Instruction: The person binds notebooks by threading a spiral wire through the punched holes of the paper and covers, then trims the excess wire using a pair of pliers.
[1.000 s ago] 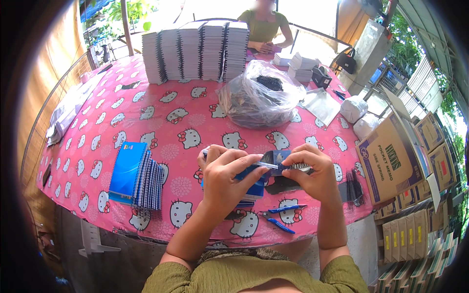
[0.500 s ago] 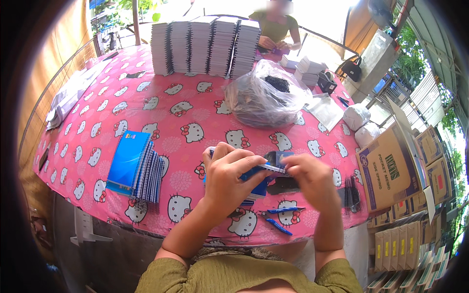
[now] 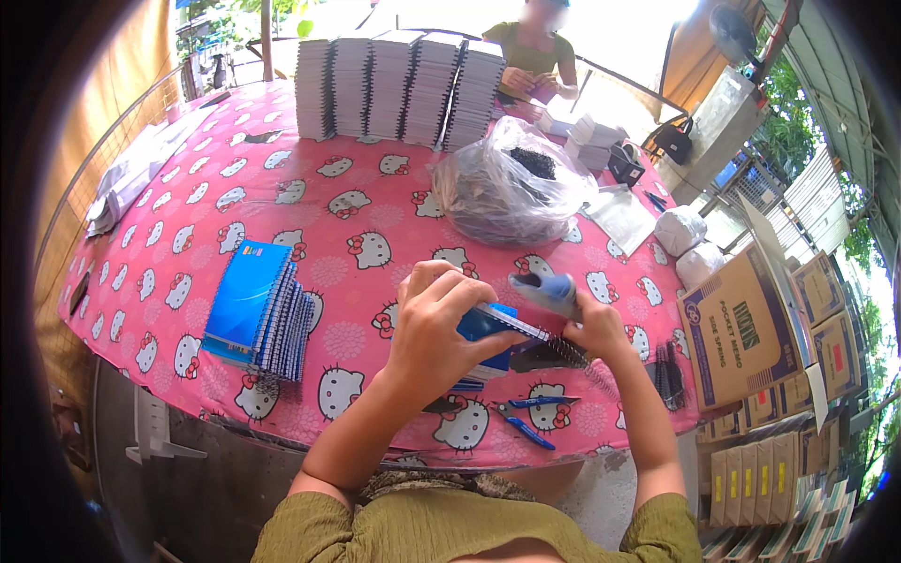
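Your left hand (image 3: 436,324) pinches a blue spiral notebook (image 3: 477,325) above the pink tablecloth (image 3: 328,272); your right hand (image 3: 598,328) grips a motion-blurred blue-grey object (image 3: 549,293). The coil tail (image 3: 570,353) jutting beyond the notebook could snag or bend if your right hand catches it. Half a second ago, your right fingertips hid that tail.
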A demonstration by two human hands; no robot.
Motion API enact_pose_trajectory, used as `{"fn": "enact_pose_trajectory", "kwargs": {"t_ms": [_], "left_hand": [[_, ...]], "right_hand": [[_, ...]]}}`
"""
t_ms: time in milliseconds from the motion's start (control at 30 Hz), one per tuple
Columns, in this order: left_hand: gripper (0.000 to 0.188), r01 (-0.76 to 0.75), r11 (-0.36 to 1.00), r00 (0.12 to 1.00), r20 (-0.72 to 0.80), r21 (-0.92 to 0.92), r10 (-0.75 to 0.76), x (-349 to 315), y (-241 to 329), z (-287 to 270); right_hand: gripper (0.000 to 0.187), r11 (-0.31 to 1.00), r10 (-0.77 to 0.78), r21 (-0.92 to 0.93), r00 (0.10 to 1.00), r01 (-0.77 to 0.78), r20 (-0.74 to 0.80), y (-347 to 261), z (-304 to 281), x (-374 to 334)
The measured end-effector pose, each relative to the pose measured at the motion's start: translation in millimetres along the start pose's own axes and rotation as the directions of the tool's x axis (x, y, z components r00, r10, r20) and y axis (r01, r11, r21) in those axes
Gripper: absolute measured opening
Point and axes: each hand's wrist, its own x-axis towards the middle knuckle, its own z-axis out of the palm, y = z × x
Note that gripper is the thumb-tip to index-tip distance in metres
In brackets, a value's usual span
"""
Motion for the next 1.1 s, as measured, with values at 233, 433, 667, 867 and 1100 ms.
{"fn": "enact_pose_trajectory", "kwargs": {"t_ms": [233, 433, 667, 867, 1100], "left_hand": [[0.036, 0.051, 0.999, 0.997, 0.062, -0.001, -0.051, 6.3, -0.8, -0.3], [0.04, 0.122, 0.991, 0.99, 0.081, -0.051, -0.118, 7.8, -0.8, -0.1], [0.051, 0.088, 0.995, 0.989, -0.113, -0.05, -0.093, 2.9, -8.5, -7.7], [0.045, 0.343, 0.762, 0.889, -0.072, -0.549, -0.452, -11.6, -19.4, -7.5], [0.033, 0.347, 0.535, 0.834, -0.008, -0.77, -0.552, -23.3, -29.9, -10.5]], "right_hand": [[0.028, 0.482, -0.372, 0.714, 0.857, 0.507, -0.358, -39.4, -48.1, -1.5], [0.033, 0.084, -0.403, 0.934, 0.869, 0.348, -0.287, -73.7, -76.0, 0.9], [0.022, -0.053, -0.341, 0.95, 0.889, 0.307, -0.306, -97.9, -77.3, 6.1], [0.021, 0.198, -0.298, 0.953, 0.94, 0.231, -0.166, -105.5, -65.6, 27.7], [0.03, 0.473, -0.35, 0.81, 0.918, 0.345, -0.187, -116.6, -61.8, 44.5]]}}
